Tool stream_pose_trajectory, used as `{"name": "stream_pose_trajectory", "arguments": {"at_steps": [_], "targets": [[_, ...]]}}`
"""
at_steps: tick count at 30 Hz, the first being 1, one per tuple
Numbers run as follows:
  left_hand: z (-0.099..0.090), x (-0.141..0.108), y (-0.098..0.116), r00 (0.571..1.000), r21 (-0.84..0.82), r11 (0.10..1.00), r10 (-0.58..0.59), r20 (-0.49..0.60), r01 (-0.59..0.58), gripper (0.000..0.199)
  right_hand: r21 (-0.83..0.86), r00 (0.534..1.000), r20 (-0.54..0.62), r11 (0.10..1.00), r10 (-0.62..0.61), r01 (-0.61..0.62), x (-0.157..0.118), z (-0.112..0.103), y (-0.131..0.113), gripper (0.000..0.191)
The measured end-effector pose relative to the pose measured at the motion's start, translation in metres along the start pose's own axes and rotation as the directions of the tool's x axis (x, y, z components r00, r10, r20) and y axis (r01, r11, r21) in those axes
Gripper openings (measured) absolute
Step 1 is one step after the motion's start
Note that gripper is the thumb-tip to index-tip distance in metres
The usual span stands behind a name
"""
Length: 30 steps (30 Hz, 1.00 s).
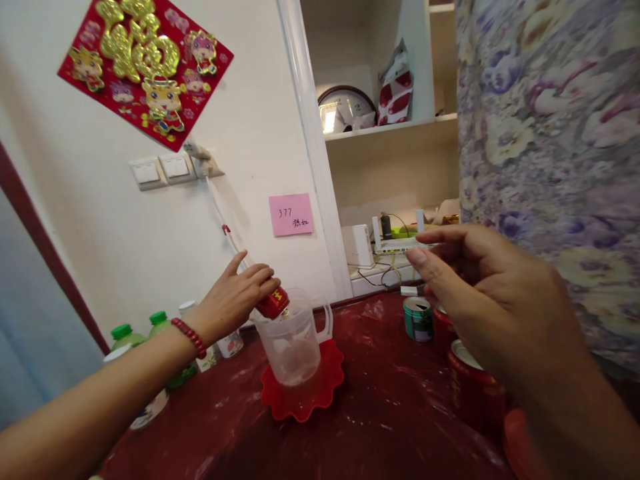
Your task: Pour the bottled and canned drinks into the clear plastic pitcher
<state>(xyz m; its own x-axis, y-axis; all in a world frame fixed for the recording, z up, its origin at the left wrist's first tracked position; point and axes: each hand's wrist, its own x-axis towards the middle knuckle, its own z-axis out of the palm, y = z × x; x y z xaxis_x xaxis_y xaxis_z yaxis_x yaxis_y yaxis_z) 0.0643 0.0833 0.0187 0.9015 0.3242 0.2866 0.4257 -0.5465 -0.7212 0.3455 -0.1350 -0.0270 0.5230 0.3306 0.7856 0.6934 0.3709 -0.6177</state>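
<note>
My left hand (245,290), with a red beaded bracelet at the wrist, is wrapped round a red can (274,303). The can tips down to the right over the rim of a clear plastic jug (295,357). Under the jug lies a red plate (325,387) with a scalloped edge. My right hand (490,287) hangs in the air at the right, thumb and forefinger a little apart, with nothing seen between them. Below it stand a large red can (470,373), partly covered by the hand, another red can (442,325) and a small green can (418,321).
Green-capped bottles (124,335) and white bottles (231,345) stand at the left behind my forearm. A white router (397,243) with cables sits on the shelf behind. A floral curtain (550,147) hangs at the right. Dark red film covers the table (380,413).
</note>
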Motion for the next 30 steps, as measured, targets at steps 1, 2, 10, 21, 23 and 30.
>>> {"name": "stream_pose_trajectory", "arguments": {"at_steps": [1,2,10,21,23,30], "targets": [[0.000,0.000,0.000,1.000,0.000,1.000,0.003,-0.001,-0.003,0.059,-0.001,1.000,-0.001,1.000,-0.001,0.001,0.000,0.000,0.000,0.031],[0.001,0.000,0.000,1.000,0.000,1.000,0.008,-0.004,-0.008,0.059,-0.001,1.000,-0.002,1.000,-0.003,0.003,0.000,0.000,0.000,0.031],[0.004,0.000,0.002,0.999,0.037,0.999,0.033,-0.020,-0.032,0.058,-0.007,1.000,-0.007,1.000,-0.023,0.023,-0.001,0.000,-0.001,0.028],[0.014,-0.001,-0.001,0.978,0.110,0.988,0.123,-0.168,-0.106,0.049,-0.001,0.999,-0.002,0.999,-0.033,0.033,-0.001,0.001,-0.002,0.026],[0.014,-0.001,-0.001,0.973,0.133,0.983,0.153,-0.175,-0.130,0.050,-0.004,0.999,-0.004,0.999,-0.036,0.036,-0.001,0.000,-0.003,0.026],[0.016,-0.001,-0.001,0.962,0.177,0.969,0.205,-0.181,-0.173,0.054,-0.019,0.999,-0.012,0.999,-0.047,0.047,-0.001,0.001,-0.004,0.027]]}}
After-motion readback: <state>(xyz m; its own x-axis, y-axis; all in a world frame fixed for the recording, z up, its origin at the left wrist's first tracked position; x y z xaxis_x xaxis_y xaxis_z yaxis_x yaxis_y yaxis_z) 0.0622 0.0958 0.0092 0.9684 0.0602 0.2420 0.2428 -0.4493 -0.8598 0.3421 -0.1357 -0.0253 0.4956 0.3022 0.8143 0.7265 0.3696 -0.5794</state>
